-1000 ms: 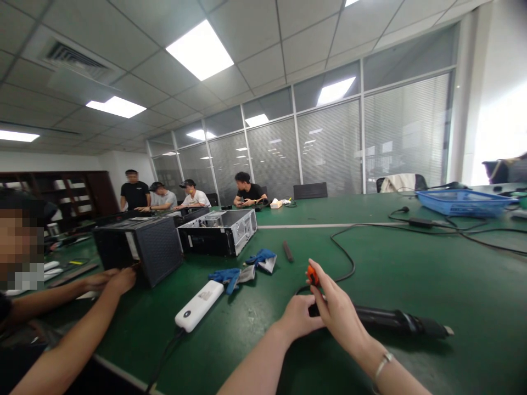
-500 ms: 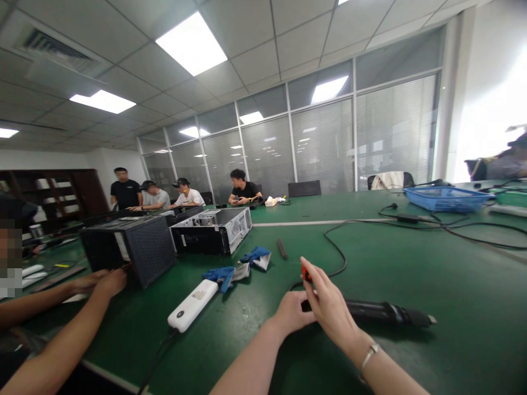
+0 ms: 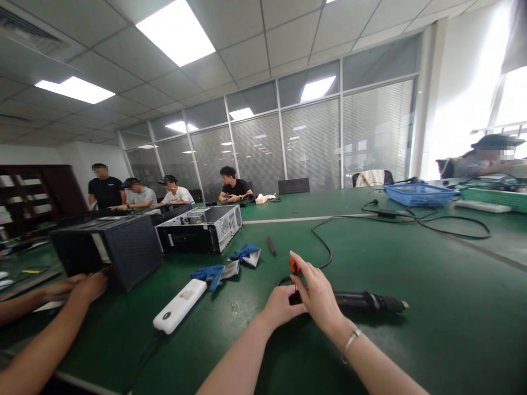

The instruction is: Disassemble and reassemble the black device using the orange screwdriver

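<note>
In the head view my right hand (image 3: 323, 293) is closed on a short screwdriver (image 3: 294, 265) with a red and black handle, held upright. Its tip points down at the black rear end of a long cylindrical corded tool (image 3: 357, 300). My left hand (image 3: 284, 304) is wrapped round that rear end. The tool lies along the green table (image 3: 444, 329), its narrow metal tip to the right. Fingers hide where the screwdriver meets the tool.
Blue and grey gloves (image 3: 212, 274), a white power strip (image 3: 180, 307) and a dark bar (image 3: 272, 245) lie to the left. Beyond are computer cases (image 3: 140, 249) and a co-worker's hands (image 3: 88, 288). A black cable (image 3: 325, 241) runs toward a blue basket (image 3: 420, 196).
My view has turned slightly right, so everything sits further left in the picture. Both hands keep their grips on the screwdriver and the tool.
</note>
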Demonstrator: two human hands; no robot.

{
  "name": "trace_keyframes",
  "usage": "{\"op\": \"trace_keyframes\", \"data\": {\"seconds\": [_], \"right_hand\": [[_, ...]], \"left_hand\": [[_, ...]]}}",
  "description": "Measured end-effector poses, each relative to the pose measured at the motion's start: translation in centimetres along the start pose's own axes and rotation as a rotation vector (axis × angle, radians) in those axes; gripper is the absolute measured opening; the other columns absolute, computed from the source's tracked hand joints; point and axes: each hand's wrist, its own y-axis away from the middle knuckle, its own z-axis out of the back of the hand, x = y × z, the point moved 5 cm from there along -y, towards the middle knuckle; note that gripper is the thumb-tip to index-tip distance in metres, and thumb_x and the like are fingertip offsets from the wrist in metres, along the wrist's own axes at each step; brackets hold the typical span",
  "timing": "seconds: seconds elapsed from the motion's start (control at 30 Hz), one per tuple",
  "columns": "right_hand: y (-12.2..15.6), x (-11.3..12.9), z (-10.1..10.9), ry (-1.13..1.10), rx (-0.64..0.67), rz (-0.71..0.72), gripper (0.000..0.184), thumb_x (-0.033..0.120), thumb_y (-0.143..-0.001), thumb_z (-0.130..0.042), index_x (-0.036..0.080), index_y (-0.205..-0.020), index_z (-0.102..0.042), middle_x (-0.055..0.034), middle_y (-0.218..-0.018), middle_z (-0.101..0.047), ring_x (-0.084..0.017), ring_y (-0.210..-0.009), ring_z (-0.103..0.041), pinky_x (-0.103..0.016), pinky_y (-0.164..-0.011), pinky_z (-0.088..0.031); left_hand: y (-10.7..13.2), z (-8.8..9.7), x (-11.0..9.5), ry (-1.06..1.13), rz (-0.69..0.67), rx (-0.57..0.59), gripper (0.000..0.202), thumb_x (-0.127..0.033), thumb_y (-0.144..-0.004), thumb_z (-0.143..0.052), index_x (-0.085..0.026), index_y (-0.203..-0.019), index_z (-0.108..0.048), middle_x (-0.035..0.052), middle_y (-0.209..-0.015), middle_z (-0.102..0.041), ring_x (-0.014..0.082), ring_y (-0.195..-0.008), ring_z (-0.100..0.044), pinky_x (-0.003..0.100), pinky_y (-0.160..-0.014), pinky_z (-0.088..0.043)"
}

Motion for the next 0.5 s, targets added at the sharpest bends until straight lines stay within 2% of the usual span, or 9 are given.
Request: {"op": "trace_keyframes", "data": {"seconds": [0.1,0.23,0.3,0.4,0.5], "right_hand": [[0.0,0.3,0.6,-0.039,-0.087,0.051,0.05,0.018,-0.094,-0.041,0.025,-0.143,-0.034,-0.0084,-0.11,-0.062,-0.021,-0.094,-0.06,-0.037,-0.083,-0.053],[0.0,1.5,2.2,-0.099,-0.238,0.107,0.05,0.02,-0.095,-0.043,0.025,-0.144,-0.031,-0.0093,-0.112,-0.061,-0.021,-0.099,-0.06,-0.037,-0.085,-0.053],[0.2,2.2,2.9,-0.104,-0.272,0.131,0.055,0.021,-0.095,-0.046,0.025,-0.146,-0.027,-0.0099,-0.111,-0.061,-0.022,-0.1,-0.059,-0.038,-0.084,-0.053],[0.5,3.3,3.4,-0.091,-0.22,0.189,0.062,0.02,-0.094,-0.047,0.024,-0.149,-0.019,-0.0102,-0.109,-0.062,-0.022,-0.099,-0.059,-0.04,-0.085,-0.053],[1.0,4.3,3.1,-0.069,-0.056,0.272,0.065,0.018,-0.094,-0.046,0.023,-0.151,-0.013,-0.0109,-0.11,-0.062,-0.023,-0.098,-0.06,-0.042,-0.088,-0.051]], "left_hand": [[-0.1,0.1,0.0,-0.015,-0.012,-0.008,0.021,-0.03,-0.076,-0.066,-0.011,-0.086,-0.07,0.0026,-0.078,-0.07,0.0194,-0.07,-0.061,0.023,-0.063,-0.042],[-0.1,0.2,-0.6,0.019,-0.062,0.006,0.027,-0.031,-0.079,-0.062,-0.015,-0.099,-0.07,0.0028,-0.087,-0.071,0.0213,-0.077,-0.062,0.025,-0.07,-0.045],[-0.1,0.2,-0.6,0.033,-0.062,0.01,0.028,-0.03,-0.079,-0.061,-0.014,-0.101,-0.07,0.0031,-0.087,-0.071,0.0219,-0.077,-0.062,0.026,-0.072,-0.046],[-0.1,0.0,-0.3,0.062,-0.055,-0.018,0.022,-0.026,-0.078,-0.059,-0.013,-0.093,-0.07,0.0031,-0.082,-0.07,0.0214,-0.076,-0.062,0.026,-0.071,-0.047],[-0.2,-0.3,0.5,0.097,-0.045,-0.057,0.02,-0.023,-0.079,-0.056,-0.013,-0.089,-0.071,0.0043,-0.085,-0.071,0.0215,-0.08,-0.062,0.025,-0.073,-0.047]]}}
